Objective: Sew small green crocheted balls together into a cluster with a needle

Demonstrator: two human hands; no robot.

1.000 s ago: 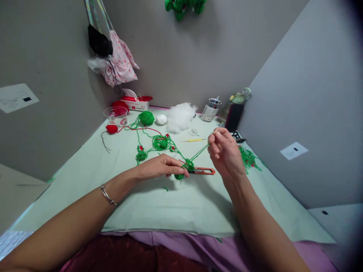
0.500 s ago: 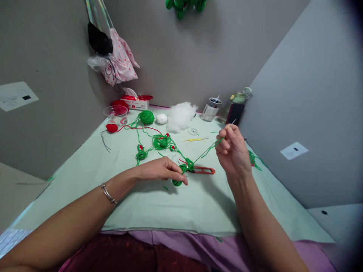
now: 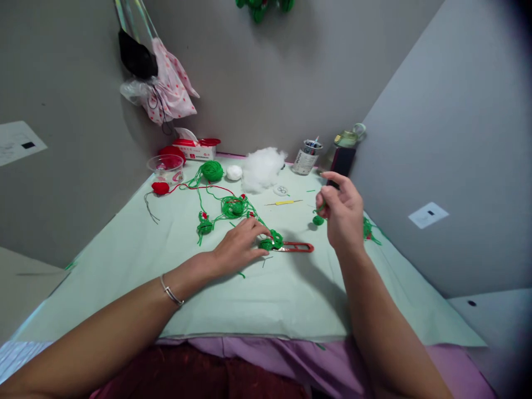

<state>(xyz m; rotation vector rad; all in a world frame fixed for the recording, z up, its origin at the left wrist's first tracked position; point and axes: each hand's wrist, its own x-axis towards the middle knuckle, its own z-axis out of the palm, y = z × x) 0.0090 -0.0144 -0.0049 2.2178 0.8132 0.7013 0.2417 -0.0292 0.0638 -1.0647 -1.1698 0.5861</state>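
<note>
My left hand (image 3: 241,244) is low over the table, its thumb and index finger closed around a small green crocheted piece (image 3: 266,244). This piece lies against the blade end of orange-handled thread snips (image 3: 301,247). My right hand (image 3: 343,208) is raised at the right, fingers curled in a pinch on a bit of green crochet mostly hidden by the fingers. Just below them shows a small green crocheted ball (image 3: 318,220), seemingly part of it. No needle can be made out in the right hand. A yellow-handled crochet hook (image 3: 286,203) lies beyond the snips.
Green yarn (image 3: 211,171), tangled green yarn (image 3: 233,207), a red yarn bundle (image 3: 160,188) and white stuffing (image 3: 264,169) lie further back. A clear tub (image 3: 166,169), tissue box (image 3: 195,149), pen tin (image 3: 306,158), phone (image 3: 343,162) and bottle (image 3: 351,136) stand along the wall.
The needle and stretched green strand at my right hand are out of sight; a green ball now shows below that hand. My left hand has shifted its grip to the piece by the snips.
</note>
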